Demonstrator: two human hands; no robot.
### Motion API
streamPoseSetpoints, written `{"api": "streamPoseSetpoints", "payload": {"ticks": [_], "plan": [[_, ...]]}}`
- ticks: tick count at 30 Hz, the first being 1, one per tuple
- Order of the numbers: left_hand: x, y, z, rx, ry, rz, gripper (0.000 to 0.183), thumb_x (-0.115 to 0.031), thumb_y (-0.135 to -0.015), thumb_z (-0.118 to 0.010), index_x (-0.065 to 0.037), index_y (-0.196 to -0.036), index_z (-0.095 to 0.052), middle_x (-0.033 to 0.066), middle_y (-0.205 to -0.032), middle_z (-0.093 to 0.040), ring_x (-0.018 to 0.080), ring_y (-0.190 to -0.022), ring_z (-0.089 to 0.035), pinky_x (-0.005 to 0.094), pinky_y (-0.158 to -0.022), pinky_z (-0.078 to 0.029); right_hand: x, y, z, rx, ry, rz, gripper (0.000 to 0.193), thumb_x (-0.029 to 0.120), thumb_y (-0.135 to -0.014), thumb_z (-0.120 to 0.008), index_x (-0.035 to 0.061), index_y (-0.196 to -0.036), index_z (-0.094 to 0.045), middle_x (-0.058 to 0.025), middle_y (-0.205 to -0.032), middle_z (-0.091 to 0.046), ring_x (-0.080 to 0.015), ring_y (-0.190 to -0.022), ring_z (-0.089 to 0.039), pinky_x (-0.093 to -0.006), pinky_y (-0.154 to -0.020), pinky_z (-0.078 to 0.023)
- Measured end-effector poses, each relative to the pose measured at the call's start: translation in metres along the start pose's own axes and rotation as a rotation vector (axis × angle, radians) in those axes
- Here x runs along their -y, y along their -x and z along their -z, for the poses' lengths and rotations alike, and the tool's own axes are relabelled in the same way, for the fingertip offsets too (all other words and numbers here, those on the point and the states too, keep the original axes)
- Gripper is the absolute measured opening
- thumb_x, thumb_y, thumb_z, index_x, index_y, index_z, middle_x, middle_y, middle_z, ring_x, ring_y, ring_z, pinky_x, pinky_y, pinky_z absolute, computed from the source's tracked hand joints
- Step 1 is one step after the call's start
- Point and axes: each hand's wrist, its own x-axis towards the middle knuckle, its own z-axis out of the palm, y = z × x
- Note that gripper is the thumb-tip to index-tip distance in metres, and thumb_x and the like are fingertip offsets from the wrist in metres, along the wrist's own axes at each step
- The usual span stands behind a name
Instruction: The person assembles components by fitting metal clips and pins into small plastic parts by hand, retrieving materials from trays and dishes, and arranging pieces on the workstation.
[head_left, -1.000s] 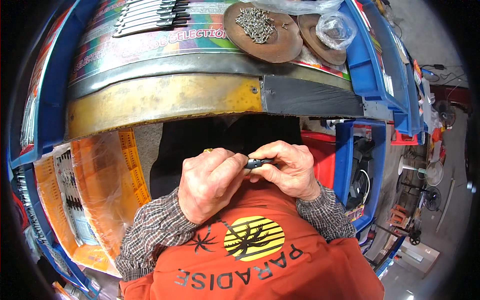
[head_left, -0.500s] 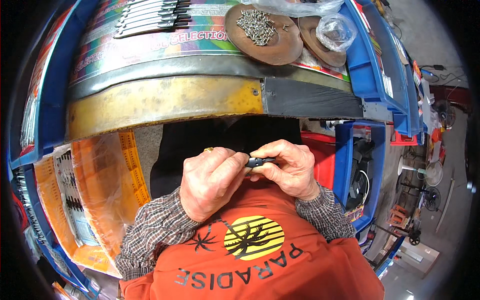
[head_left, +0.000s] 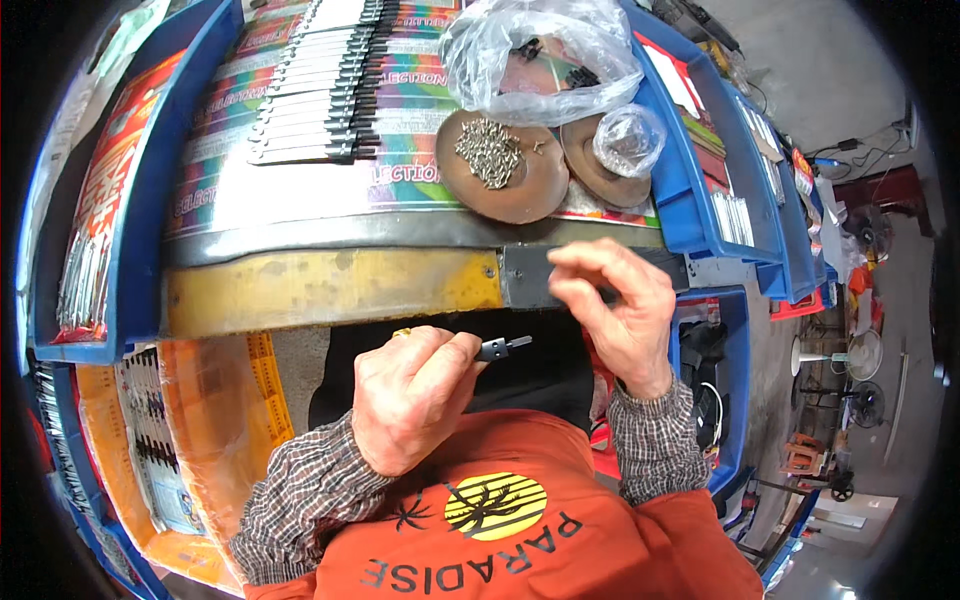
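Observation:
My left hand (head_left: 410, 395) is closed round a small dark cylindrical piece (head_left: 494, 349) with holes in its side. A narrow grey metal end sticks out of it to the right; the rest is hidden in my fingers. My right hand (head_left: 630, 315) is raised beside the bench's front edge, thumb and fingers apart and curved, with nothing visible in them. Beyond it on the bench sits a brown round dish (head_left: 535, 195) with a heap of small metal screws or rivets (head_left: 488, 152). Past that, to the left, lies a row of flat metal pieces with black ends (head_left: 312, 110).
A second brown dish (head_left: 578, 175) carries a crumpled clear bag (head_left: 630, 140); a larger clear bag (head_left: 470, 75) holds black parts. Blue bins (head_left: 135, 300) flank the bench edge (head_left: 340, 290). Orange crates (head_left: 215, 410) stand low left, another blue bin (head_left: 738, 400) low right.
My right hand has let go of the dark piece and moved up and right, its fingers opening. My left hand keeps the piece. The view has shifted to show more of the bench.

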Motion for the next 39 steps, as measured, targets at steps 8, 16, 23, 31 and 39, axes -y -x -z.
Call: {"api": "streamPoseSetpoints", "payload": {"ticks": [8,16,23,31,39], "plan": [[0.001,-0.007,0.015,-0.046,0.001,0.081,0.025,0.005,-0.069,-0.073,-0.003,-0.09,-0.063,0.0097,-0.074,-0.06,0.0256,-0.061,-0.06,0.0344,-0.054,-0.047,-0.018,-0.042,-0.005,-0.044,0.425,0.209,0.031,0.015,-0.074,-0.076,0.0011,-0.1,-0.066,-0.0113,-0.09,-0.062,-0.0291,-0.086,-0.056,-0.0401,-0.074,-0.047],[0.005,-0.004,0.019,-0.043,-0.014,0.14,0.024,0.005,-0.069,-0.072,-0.003,-0.089,-0.063,0.0096,-0.072,-0.059,0.0257,-0.059,-0.058,0.035,-0.053,-0.045,-0.026,-0.048,-0.017,0.05,0.49,0.257,0.049,0.03,-0.071,-0.077,-0.0002,-0.107,-0.064,-0.0127,-0.1,-0.057,-0.0298,-0.095,-0.05,-0.0417,-0.084,-0.043],[0.008,-0.003,0.018,-0.023,-0.008,0.113,0.026,0.006,-0.067,-0.072,0.0,-0.091,-0.062,0.0105,-0.075,-0.06,0.0266,-0.062,-0.06,0.0353,-0.055,-0.048,-0.028,-0.047,-0.02,0.053,0.513,0.235,0.046,0.03,-0.071,-0.076,0.0013,-0.106,-0.065,-0.0118,-0.1,-0.055,-0.0295,-0.094,-0.05,-0.0414,-0.082,-0.043],[0.005,-0.001,0.017,-0.035,-0.002,0.147,0.024,0.004,-0.069,-0.073,-0.003,-0.089,-0.062,0.0101,-0.072,-0.059,0.0262,-0.06,-0.059,0.0354,-0.053,-0.046,-0.028,-0.046,-0.022,0.023,0.434,0.27,0.036,0.018,-0.069,-0.078,0.0027,-0.1,-0.067,-0.0097,-0.095,-0.058,-0.0284,-0.091,-0.052,-0.039,-0.078,-0.044],[0.0,-0.001,0.02,-0.01,-0.006,0.143,0.025,0.005,-0.068,-0.072,-0.001,-0.09,-0.061,0.01,-0.074,-0.058,0.0273,-0.062,-0.058,0.0357,-0.055,-0.046,-0.021,-0.043,-0.02,-0.022,0.262,0.255,0.013,0.002,-0.071,-0.072,0.0029,-0.081,-0.064,-0.0075,-0.083,-0.06,-0.0266,-0.085,-0.055,-0.0375,-0.075,-0.044]]}}
